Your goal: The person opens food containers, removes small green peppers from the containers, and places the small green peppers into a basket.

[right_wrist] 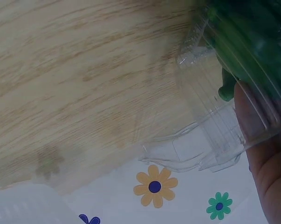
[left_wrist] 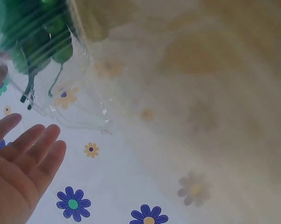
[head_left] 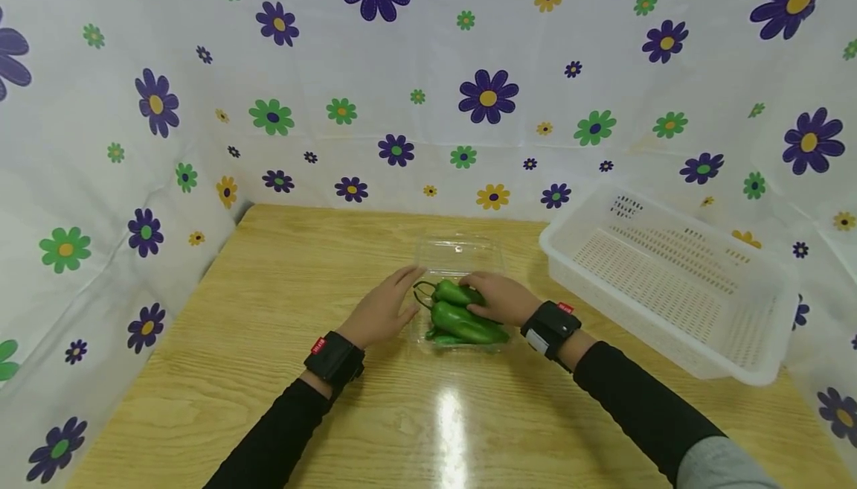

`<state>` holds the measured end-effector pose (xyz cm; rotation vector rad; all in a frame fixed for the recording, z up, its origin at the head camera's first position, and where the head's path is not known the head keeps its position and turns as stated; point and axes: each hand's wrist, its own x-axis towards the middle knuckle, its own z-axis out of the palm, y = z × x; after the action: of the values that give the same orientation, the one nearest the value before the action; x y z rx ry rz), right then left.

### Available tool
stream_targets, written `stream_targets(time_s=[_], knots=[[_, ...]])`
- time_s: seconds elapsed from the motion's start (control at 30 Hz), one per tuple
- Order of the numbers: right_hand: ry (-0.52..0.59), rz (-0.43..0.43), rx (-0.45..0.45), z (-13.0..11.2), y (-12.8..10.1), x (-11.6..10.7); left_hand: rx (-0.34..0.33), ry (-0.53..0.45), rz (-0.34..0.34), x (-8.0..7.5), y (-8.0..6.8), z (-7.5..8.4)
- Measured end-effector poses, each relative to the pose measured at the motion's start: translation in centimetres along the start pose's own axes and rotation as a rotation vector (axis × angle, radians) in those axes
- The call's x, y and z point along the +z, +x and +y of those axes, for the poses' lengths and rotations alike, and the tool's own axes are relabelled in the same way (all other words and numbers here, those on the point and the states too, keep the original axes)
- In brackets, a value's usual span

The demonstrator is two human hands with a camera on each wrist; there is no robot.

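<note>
**Both hands at the pepper box, centre of the table**

From the head view I see a clear plastic clamshell box [head_left: 460, 288] lying in the middle of the frame on the wooden table [head_left: 268, 310], its lid folded open toward the far edge. Green peppers [head_left: 462, 318] lie piled in the near half, stems pointing left.

My right hand [head_left: 498, 297] rests on top of the peppers, fingers curled down over the uppermost one; it looks like a grip on that pepper, though the fingertips are hidden on the far side. In the right wrist view, one finger [right_wrist: 266, 154] presses against the clear wall of the box [right_wrist: 210, 140], with green showing through the plastic at upper right.

My left hand [head_left: 384, 310] sits just left of the box, fingers straight and relaxed, fingertips at the box's left edge. I cannot tell whether they touch it. The left wrist view shows the open palm [left_wrist: 19, 168] in the lower left corner, apart from the peppers [left_wrist: 33, 37] and box at upper left.

A white perforated plastic basket [head_left: 669, 280] stands at the right of the frame, near the box but not touching it. Flower-print sheeting [head_left: 428, 87] backs the table on all sides. Black bands sit on both wrists.
</note>
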<state>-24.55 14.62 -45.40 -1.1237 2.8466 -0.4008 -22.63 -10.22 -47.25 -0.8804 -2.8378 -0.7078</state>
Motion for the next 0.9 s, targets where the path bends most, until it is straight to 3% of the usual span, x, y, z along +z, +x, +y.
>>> stream_targets(time_s=[0.1, 0.23, 0.57, 0.9], knots=[[0.019, 0.002, 0.006, 0.1, 0.1, 0.1, -0.019, -0.009, -0.091, -0.4, 0.7, -0.2], [0.038, -0.001, 0.011, -0.1, 0.2, 0.1, -0.029, -0.006, -0.152, -0.4, 1.3, -0.5], [0.064, 0.007, 0.056, 0.0, 0.1, 0.1, -0.044, 0.038, -0.176, -0.3, 2.9, -1.4], [0.094, 0.035, 0.054, 0.2, -0.3, 0.8, -0.054, 0.055, -0.29, -0.6, 3.9, -1.9]])
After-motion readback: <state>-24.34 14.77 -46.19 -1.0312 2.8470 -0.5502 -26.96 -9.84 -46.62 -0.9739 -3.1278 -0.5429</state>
